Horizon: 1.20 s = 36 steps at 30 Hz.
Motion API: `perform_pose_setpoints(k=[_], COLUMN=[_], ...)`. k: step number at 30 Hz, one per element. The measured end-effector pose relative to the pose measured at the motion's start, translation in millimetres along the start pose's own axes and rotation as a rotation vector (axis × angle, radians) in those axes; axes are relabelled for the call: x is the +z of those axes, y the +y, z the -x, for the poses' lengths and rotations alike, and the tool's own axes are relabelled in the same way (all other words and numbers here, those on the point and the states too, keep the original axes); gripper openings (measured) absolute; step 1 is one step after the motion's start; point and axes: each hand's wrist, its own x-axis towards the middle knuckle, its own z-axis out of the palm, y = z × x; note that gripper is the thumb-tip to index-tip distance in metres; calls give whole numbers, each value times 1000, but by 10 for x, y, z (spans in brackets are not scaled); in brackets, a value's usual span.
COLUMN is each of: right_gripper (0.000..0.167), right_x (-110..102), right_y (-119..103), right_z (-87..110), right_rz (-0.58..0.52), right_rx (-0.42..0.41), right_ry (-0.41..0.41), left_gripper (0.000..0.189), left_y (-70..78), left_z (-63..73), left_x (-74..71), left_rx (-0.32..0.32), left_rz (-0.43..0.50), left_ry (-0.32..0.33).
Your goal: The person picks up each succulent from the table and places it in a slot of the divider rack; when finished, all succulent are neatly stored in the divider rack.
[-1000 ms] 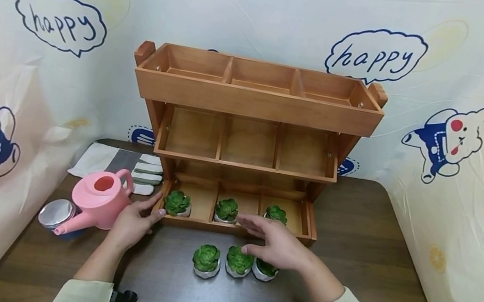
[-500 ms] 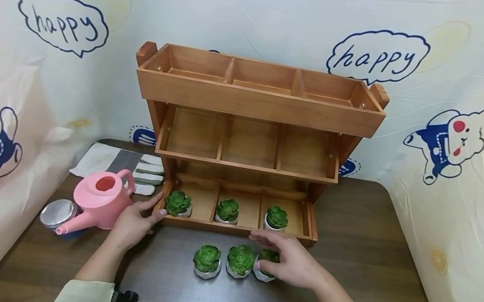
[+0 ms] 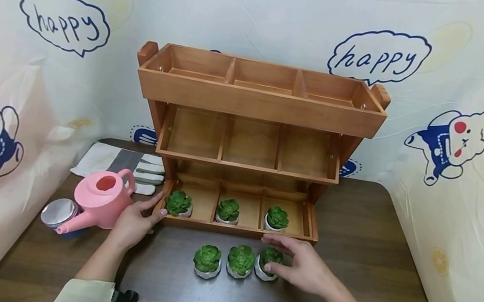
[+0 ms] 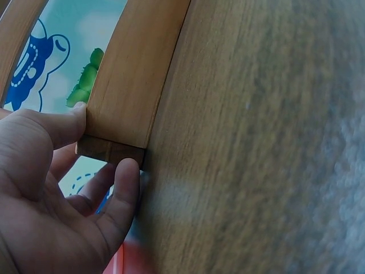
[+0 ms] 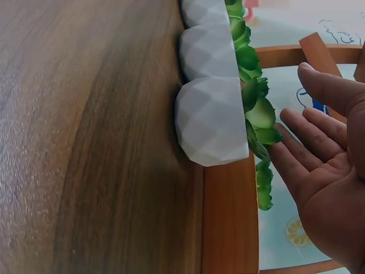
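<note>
A three-tier wooden planter shelf (image 3: 258, 105) stands at the middle back, each tier split into three compartments. Three small potted succulents sit in its bottom tier, among them the left one (image 3: 178, 203) and the right one (image 3: 276, 217). Three more stand in a row on the table before it, the rightmost succulent (image 3: 270, 259) beside my right hand (image 3: 305, 266). That hand hovers with fingers extended near its leaves, holding nothing; the right wrist view shows its white faceted pot (image 5: 211, 123). My left hand (image 3: 132, 223) grips the bottom tier's front left corner, thumb against the front board (image 4: 128, 85).
Left of the shelf are a pink watering can (image 3: 102, 199), a silver-lidded container (image 3: 58, 213) partly behind its spout, and a folded grey-and-white glove (image 3: 114, 160). A printed cloth (image 3: 267, 9) hangs behind and along both sides.
My right hand has drawn back to the right and toward me, away from the bottom tier, uncovering its right succulent and the rightmost one on the table. The left hand stays put.
</note>
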Motion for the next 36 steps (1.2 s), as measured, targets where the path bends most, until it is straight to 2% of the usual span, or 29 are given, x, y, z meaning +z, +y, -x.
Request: perform_pose_setpoints(k=[5, 12, 18, 26, 36], right_gripper=[59, 61, 73, 82, 88], right_x=[-15, -13, 37, 84, 152], right_y=[24, 74, 152, 199, 274], right_z=[26, 66, 86, 78, 98], right_rz=[5, 8, 72, 58, 131], right_rx=[-7, 47, 88, 106, 156], right_ry=[5, 13, 5, -3, -19], left_gripper=[72, 71, 71, 70, 70], left_y=[1, -2, -1, 12, -5], left_z=[6, 3, -3, 8, -3], left_x=[-4, -2, -1, 3, 9], left_rx=[-4, -4, -13, -14, 4], left_rz=[-1, 5, 6, 7, 18], left_ry=[2, 4, -3, 4, 14])
